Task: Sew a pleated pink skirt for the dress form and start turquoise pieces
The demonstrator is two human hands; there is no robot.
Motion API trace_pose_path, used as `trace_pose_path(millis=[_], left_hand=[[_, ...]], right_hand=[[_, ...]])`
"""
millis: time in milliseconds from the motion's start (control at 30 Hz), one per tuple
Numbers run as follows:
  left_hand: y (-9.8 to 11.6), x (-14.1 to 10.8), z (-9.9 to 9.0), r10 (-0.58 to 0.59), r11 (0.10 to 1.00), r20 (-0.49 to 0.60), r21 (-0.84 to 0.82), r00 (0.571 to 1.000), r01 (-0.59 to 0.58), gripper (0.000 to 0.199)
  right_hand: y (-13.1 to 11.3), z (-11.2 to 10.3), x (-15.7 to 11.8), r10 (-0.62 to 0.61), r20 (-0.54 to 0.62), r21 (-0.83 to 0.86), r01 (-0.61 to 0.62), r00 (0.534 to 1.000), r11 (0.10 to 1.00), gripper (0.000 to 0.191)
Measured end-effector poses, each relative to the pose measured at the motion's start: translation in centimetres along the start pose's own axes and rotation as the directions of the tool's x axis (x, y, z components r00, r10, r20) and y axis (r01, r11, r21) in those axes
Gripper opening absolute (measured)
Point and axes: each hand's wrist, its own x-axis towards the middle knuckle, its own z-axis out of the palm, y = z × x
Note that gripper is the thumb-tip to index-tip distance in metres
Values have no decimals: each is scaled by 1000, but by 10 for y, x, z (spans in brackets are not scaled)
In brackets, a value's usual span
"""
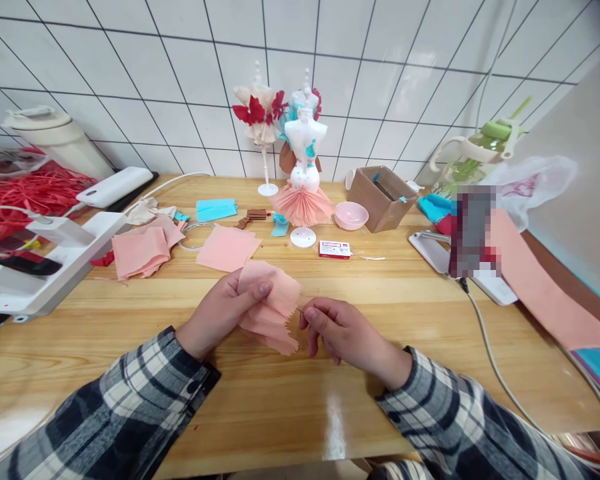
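My left hand (225,310) pinches a folded piece of peach crepe paper (273,293), its thumb on top and its right edge jagged. Close to that edge is my right hand (343,330), thumb and forefinger closed on a thin, needle-like item (301,310) whose tip meets the paper. Beyond my hands stands a small white mannequin (306,137) on a round base, wearing a pleated peach paper skirt (303,203). Square peach sheets (229,248) lie just behind my left hand, and more folded peach paper (143,252) is farther left.
A red and white small box (335,249), a pink bowl (351,215) and a cardboard box (383,199) sit behind my right hand. A power strip (55,267) lies at the left. A cable (485,340) and a long peach strip (545,287) run along the right.
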Motion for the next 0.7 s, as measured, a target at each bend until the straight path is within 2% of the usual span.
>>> trace_pose_path(millis=[267,500,700], left_hand=[[-2,0,-1,-43,998,83,-31,996,46,29],[-1,1,-1,-49,998,73,-40,996,52,42],[0,0,-1,-44,999,106,-21,993,46,41]], right_hand=[[2,-1,0,-34,-11,-10,34,999,999,46],[-1,0,0,-46,-13,9,46,999,999,43],[1,-1,-1,-77,-16,-21,77,997,997,37]])
